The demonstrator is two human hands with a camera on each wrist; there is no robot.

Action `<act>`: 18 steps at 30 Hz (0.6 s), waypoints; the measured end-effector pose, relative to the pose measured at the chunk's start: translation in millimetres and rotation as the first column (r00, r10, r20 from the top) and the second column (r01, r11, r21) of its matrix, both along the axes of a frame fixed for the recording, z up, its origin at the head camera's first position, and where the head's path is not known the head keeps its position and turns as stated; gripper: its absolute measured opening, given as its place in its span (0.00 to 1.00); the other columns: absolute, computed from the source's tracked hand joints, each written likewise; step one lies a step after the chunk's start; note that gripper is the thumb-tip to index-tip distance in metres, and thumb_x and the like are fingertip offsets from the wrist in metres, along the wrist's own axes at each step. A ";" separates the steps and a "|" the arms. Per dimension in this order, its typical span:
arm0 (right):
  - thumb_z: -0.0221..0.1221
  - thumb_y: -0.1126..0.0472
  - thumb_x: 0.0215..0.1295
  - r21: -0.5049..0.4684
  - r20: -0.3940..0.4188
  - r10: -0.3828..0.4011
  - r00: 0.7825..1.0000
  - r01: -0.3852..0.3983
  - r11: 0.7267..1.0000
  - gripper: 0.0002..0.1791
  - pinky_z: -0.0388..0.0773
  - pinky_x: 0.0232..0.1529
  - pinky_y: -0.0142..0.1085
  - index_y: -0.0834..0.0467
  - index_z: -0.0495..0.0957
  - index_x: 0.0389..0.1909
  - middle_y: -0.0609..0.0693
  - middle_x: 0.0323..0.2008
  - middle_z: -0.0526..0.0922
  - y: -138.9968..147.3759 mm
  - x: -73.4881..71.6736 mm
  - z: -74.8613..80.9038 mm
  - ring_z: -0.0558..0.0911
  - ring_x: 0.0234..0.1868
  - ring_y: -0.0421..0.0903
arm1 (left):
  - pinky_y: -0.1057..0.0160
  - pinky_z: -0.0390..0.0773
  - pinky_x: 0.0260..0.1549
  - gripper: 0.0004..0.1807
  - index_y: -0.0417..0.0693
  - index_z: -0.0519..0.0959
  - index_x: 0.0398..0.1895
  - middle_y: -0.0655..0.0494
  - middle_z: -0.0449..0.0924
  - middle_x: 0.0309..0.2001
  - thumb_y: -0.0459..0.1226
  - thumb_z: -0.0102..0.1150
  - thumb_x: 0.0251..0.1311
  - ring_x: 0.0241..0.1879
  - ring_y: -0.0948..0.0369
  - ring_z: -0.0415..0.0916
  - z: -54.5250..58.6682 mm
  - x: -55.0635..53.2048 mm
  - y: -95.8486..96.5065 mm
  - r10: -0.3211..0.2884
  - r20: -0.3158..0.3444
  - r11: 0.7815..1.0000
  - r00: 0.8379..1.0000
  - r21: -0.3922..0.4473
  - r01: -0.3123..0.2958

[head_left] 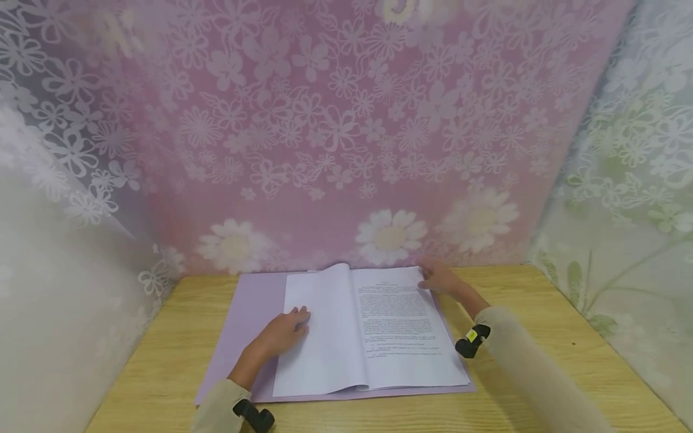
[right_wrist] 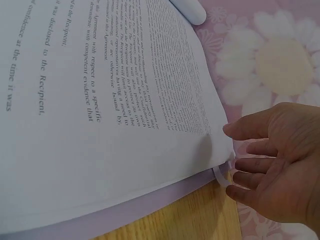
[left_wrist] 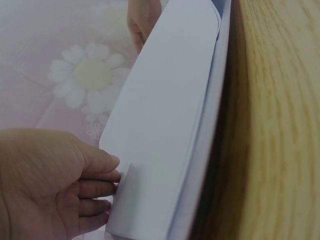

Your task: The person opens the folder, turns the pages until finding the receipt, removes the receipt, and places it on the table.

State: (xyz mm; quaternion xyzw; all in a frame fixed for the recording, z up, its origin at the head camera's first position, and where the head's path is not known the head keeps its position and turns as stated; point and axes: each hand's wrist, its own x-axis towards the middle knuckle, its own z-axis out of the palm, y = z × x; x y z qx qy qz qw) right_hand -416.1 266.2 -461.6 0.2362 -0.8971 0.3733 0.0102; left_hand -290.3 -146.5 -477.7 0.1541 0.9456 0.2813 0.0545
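An open lilac folder (head_left: 257, 300) lies on the table with a stack of white sheets inside. On the left is a turned blank page (head_left: 319, 343), bowed up along the fold; the printed page (head_left: 400, 325) faces up on the right. My left hand (head_left: 283, 334) rests on the blank page with its fingers extended, the thumb near the page edge in the left wrist view. At the far right corner of the printed page is my right hand (head_left: 443, 281). In the right wrist view its thumb (right_wrist: 247, 125) is at the corner, apart from the relaxed fingers.
The wooden table (head_left: 520, 307) extends around the folder. A flowered pink backdrop (head_left: 325, 150) rises right behind the folder's far edge, and pale flowered panels stand at both sides. A black wrist device (head_left: 472, 340) sits on the right sleeve.
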 end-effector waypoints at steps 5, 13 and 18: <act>0.63 0.76 0.58 -0.027 0.055 0.002 0.999 -0.001 1.000 0.31 0.72 0.61 0.61 0.76 0.69 0.65 0.77 0.56 0.76 -1.9 0.6 -0.9 0.75 0.57 0.70 | 0.38 0.63 0.72 0.23 0.35 0.74 0.68 0.37 0.69 0.72 0.35 0.53 0.74 0.74 0.38 0.63 0.2 1.8 -2.2 0.007 -0.001 1.000 1.000 0.014 -0.007; 0.58 0.73 0.68 -0.072 0.195 -0.016 0.981 0.030 0.997 0.36 0.58 0.73 0.66 0.78 0.54 0.73 0.78 0.74 0.55 2.4 3.0 7.8 0.58 0.73 0.77 | 0.39 0.62 0.73 0.23 0.35 0.74 0.68 0.37 0.68 0.73 0.36 0.52 0.75 0.74 0.38 0.62 2.8 0.9 -1.3 0.003 0.012 1.000 1.000 0.019 -0.003; 0.60 0.74 0.66 -0.073 0.222 -0.005 0.975 0.022 0.997 0.38 0.54 0.75 0.65 0.75 0.56 0.74 0.76 0.75 0.56 2.0 2.7 8.3 0.57 0.75 0.76 | 0.39 0.62 0.73 0.23 0.36 0.73 0.68 0.37 0.67 0.73 0.36 0.52 0.75 0.74 0.38 0.62 1.1 0.3 -1.2 -0.004 0.016 1.000 1.000 0.009 0.004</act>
